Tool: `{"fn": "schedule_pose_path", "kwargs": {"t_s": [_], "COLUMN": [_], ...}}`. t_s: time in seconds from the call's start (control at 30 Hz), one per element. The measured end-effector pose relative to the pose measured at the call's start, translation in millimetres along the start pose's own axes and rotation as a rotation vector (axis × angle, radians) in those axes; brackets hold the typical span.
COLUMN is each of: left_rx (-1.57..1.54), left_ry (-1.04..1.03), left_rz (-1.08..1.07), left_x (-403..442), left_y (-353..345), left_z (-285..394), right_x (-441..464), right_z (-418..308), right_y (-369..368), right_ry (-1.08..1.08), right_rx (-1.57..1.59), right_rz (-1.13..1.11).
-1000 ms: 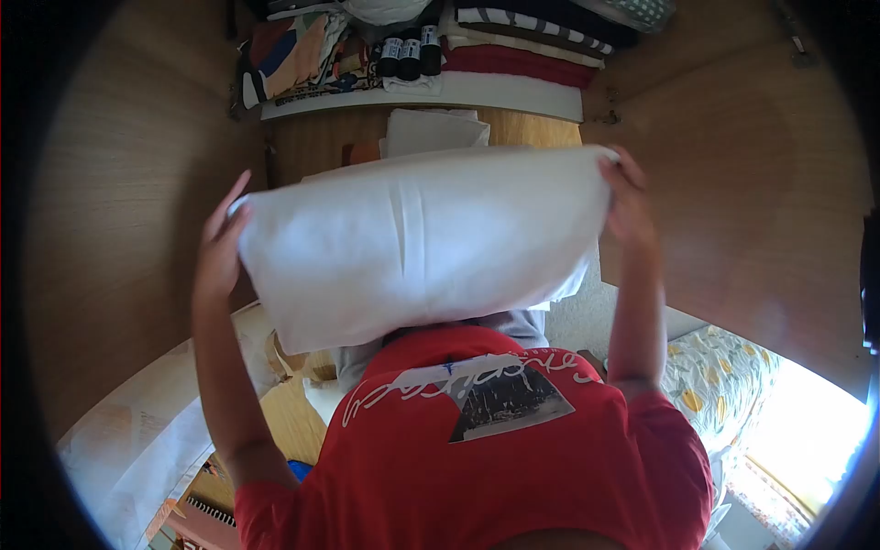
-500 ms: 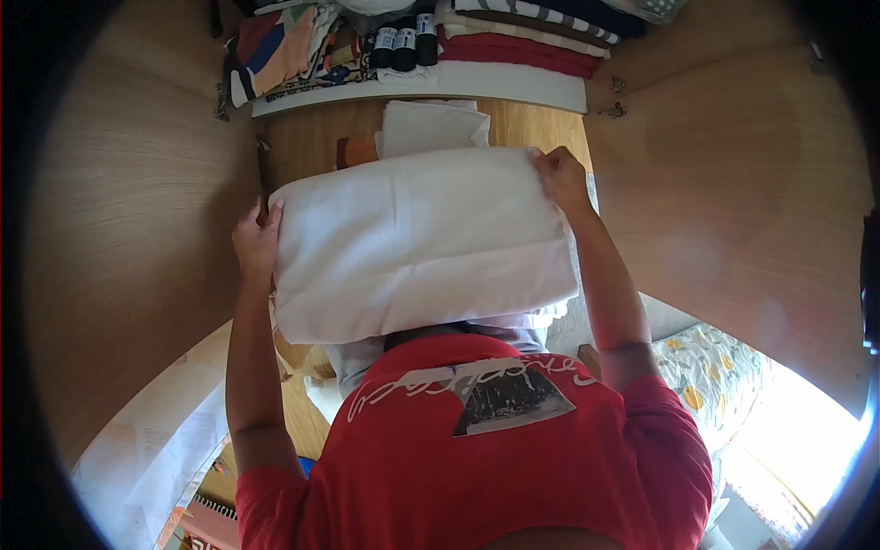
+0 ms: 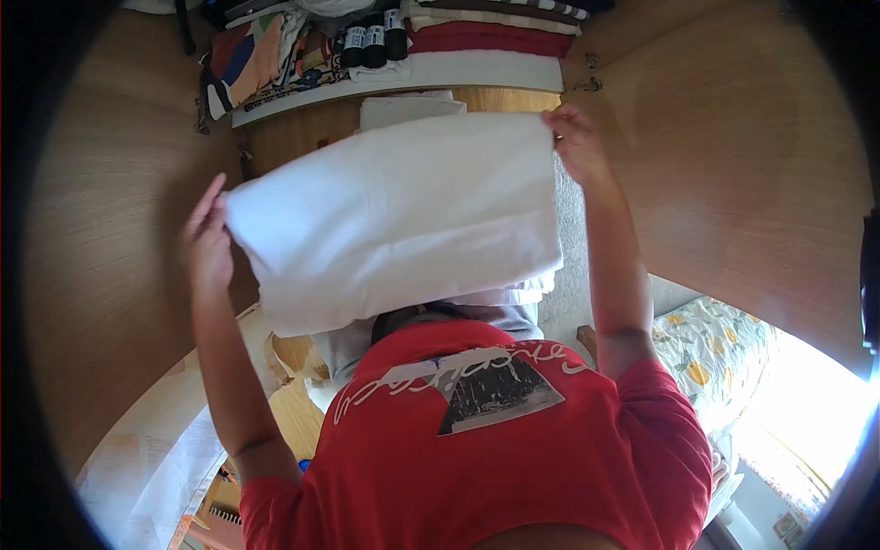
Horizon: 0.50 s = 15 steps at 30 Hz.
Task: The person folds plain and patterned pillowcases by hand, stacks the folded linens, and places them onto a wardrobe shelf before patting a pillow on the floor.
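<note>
A folded white cloth (image 3: 394, 215), perhaps a sheet, is stretched between my two hands above my lap. My left hand (image 3: 209, 240) pinches its far left corner, with the index finger extended upward. At the far right corner, my right hand (image 3: 577, 142) grips the edge between thumb and fingers. The cloth's near edge hangs over more white folded layers (image 3: 513, 293) by my lap. Beyond it, another folded white cloth (image 3: 412, 107) lies inside the wooden cupboard.
Wooden doors stand at the left (image 3: 110, 183) and right (image 3: 724, 165). A white shelf edge (image 3: 486, 73) bears folded fabrics, red cloths (image 3: 486, 38) and several dark rolls with labels (image 3: 374, 46). A flower-patterned fabric (image 3: 710, 353) lies at right.
Both hands have spread apart and lifted the cloth's far corners, the left going left and the right going up. The cloth is pulled wider and its far edge is higher in view.
</note>
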<state>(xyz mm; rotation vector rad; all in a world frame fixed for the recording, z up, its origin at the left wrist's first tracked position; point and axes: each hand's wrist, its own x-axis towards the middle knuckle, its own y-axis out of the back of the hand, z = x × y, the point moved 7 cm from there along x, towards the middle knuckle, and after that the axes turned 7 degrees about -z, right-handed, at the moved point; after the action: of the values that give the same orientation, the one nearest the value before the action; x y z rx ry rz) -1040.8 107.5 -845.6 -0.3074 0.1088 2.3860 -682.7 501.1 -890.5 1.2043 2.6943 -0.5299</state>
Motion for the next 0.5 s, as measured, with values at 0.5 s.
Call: {"fn": "schedule_pose_path", "kwargs": {"t_s": [0.5], "left_rx": [0.765], "left_ry": [-0.206], "left_rz": [-0.307], "left_x": [-227.3], "left_y": [3.5], "left_z": [173.1], "right_x": [-252.6], "right_z": [-187.6], "right_y": [-22.9], "right_ry": [0.414], "right_rx": [-0.837], "right_rz": [-0.202]}}
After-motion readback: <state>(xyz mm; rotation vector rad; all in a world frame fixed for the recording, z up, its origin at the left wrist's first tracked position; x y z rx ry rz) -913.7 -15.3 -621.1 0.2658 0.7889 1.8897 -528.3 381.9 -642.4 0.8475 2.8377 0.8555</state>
